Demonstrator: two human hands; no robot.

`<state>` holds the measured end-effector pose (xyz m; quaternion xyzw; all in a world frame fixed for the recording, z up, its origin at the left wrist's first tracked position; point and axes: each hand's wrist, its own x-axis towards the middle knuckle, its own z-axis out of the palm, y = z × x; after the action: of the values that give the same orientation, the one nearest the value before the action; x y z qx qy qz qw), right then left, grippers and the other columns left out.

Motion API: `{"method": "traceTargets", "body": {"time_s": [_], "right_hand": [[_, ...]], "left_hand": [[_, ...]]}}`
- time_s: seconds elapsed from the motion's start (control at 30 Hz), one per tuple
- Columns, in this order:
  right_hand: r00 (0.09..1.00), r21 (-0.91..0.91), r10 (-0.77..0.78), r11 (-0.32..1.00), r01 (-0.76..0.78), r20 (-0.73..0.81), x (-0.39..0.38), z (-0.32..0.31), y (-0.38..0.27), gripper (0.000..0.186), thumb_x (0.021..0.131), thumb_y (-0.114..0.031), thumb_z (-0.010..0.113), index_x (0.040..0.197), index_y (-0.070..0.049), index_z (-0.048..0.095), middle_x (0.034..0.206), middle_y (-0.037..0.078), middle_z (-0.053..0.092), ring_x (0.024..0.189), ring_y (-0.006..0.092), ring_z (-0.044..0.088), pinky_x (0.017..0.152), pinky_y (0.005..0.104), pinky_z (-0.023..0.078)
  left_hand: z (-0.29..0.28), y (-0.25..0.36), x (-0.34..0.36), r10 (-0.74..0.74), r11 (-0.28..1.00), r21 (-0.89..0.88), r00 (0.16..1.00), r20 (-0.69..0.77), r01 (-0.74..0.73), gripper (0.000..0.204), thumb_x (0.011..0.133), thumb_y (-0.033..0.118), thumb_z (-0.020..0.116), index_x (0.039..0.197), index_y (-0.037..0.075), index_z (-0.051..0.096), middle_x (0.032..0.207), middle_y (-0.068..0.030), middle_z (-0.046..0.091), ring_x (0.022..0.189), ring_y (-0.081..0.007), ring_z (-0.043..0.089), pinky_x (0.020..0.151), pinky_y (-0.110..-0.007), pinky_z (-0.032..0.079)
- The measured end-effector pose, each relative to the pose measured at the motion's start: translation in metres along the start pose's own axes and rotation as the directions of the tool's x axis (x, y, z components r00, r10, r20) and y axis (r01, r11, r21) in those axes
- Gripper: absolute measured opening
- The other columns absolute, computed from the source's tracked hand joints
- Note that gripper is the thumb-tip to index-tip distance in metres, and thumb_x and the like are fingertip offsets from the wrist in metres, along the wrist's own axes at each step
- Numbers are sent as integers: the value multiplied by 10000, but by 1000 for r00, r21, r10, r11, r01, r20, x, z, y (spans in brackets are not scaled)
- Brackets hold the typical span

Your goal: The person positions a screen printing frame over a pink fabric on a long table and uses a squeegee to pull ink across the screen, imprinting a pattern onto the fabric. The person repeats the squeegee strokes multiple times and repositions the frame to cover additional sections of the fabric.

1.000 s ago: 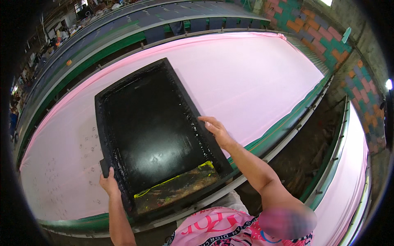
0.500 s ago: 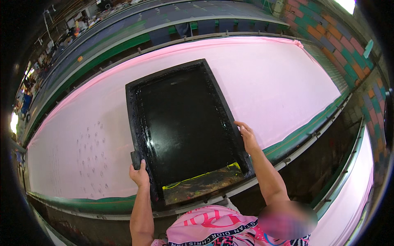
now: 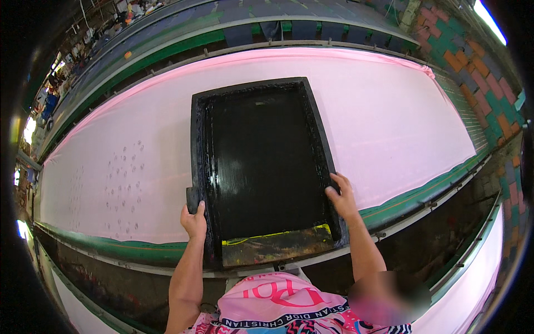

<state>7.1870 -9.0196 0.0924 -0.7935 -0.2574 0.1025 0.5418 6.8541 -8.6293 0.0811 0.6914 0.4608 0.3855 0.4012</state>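
Observation:
A black screen-printing frame (image 3: 315, 119) lies on pale pink cloth (image 3: 389, 133) stretched over a long table. Its mesh looks dark and glossy, and a paint-stained strip (image 3: 278, 246) with a yellow edge crosses the near end. My left hand (image 3: 194, 221) closes on the frame's left side near the front, thumb pointing up. Against those fingers is a short dark block (image 3: 192, 199); whether it is part of the frame I cannot tell. On the opposite side my right hand (image 3: 343, 196) grips the rim, thumb on top; its other fingers are partly hidden.
Small dark printed motifs (image 3: 125, 189) mark the cloth to the left. A metal rail (image 3: 400, 224) runs along the table's near edge. Behind stands another long dark table (image 3: 222, 16). At lower right is a further cloth-covered table (image 3: 473, 278), and coloured bricks (image 3: 473, 72) are at far right.
The view has shifted, so the table and frame appear farther right and the frame straighter. My right hand has its thumb on the rim now, where before its fingertips rested along the side.

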Motion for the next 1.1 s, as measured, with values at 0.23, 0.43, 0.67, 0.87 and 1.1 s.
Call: {"method": "traceTargets", "body": {"time_s": [0.23, 0.43, 0.67, 0.87, 1.1], "right_hand": [[693, -173, -373, 795, 581, 617, -144, 49, -73, 445, 906, -202, 822, 1335, -106, 753, 1466, 151, 688, 1399, 371, 628, 1152, 529, 505], [735, -408, -379, 646, 645, 562, -170, 69, -80, 442, 927, -146, 711, 1369, -128, 731, 1435, 114, 705, 1362, 334, 648, 1095, 511, 520], [750, -490, -330, 595, 637, 573, -137, 91, -113, 481, 864, -58, 715, 1343, -89, 740, 1276, 131, 760, 1197, 327, 729, 1023, 493, 558], [779, -596, -50, 614, 518, 625, -107, 121, -148, 459, 844, -17, 706, 1287, -116, 778, 1214, 119, 791, 1143, 342, 753, 1007, 462, 597], [796, -558, -156, 634, 535, 585, -154, 128, -155, 512, 835, 0, 702, 1331, -111, 766, 1246, 114, 776, 1182, 343, 734, 1025, 463, 583]], "left_hand": [[7, -22, 5, 6, 990, 139, 1000, -17, -3, 273, 927, 214, 886, 1049, 4, 761, 929, -132, 781, 848, -261, 741, 826, -418, 577], [14, -27, 6, 42, 963, 267, 999, -14, -37, 352, 899, 326, 893, 1020, 23, 763, 965, -200, 781, 911, -412, 756, 838, -506, 572], [20, -21, 5, 58, 964, 260, 998, -38, -47, 408, 908, 400, 875, 998, 20, 755, 959, -216, 770, 929, -456, 741, 845, -555, 562], [21, -33, 7, 107, 987, 121, 994, 25, -110, 536, 1123, 422, 599, 1380, -44, 660, 1261, -287, 682, 1216, -457, 627, 1049, -540, 488], [23, -34, 5, 165, 986, -9, 986, 5, -165, 604, 1183, 430, 442, 1484, -73, 588, 1431, -281, 624, 1363, -451, 570, 1195, -511, 432]]}}
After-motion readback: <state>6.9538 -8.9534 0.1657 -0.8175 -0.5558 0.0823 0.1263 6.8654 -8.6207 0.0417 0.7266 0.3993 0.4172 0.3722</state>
